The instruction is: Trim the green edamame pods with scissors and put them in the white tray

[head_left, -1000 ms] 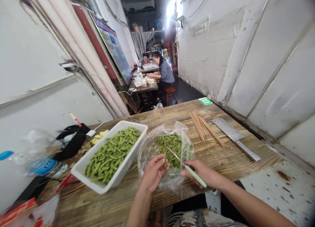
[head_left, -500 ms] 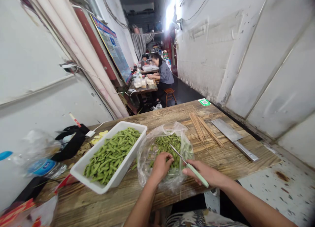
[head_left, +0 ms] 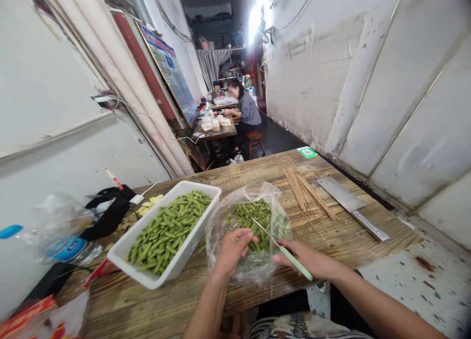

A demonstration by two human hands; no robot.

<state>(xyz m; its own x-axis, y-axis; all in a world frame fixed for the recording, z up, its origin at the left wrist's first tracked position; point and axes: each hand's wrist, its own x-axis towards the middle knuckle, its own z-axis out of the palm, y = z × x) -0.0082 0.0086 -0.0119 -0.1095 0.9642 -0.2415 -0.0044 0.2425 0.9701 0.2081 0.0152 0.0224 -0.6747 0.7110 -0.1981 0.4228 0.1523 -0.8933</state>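
Observation:
My right hand (head_left: pixel 301 255) is closed around a pair of scissors (head_left: pixel 295 263) with pale green handles. Their metal blades point forward and left above a clear plastic bag (head_left: pixel 217 231). Green edamame pods (head_left: pixel 259 211) lie heaped inside the opened bag. Over its near left part is my left hand (head_left: pixel 234 248), fingers pinched together, with a bit of a green pod showing between them. Left of the bag stands a white plastic tub (head_left: pixel 217 197), filled with more edamame pods (head_left: pixel 169 231).
Thin bamboo skewers (head_left: pixel 300 192) and a cleaver (head_left: pixel 346 199) lie right of the bag on the wooden table (head_left: pixel 147 309). A plastic bottle (head_left: pixel 69 248) and a black box (head_left: pixel 110 216) are at the left. Farther back, a person (head_left: pixel 247 106) sits at another table.
My left hand has lifted slightly out of the pods and turned, with a pod in its fingers. The scissors stay in nearly the same place in my right hand.

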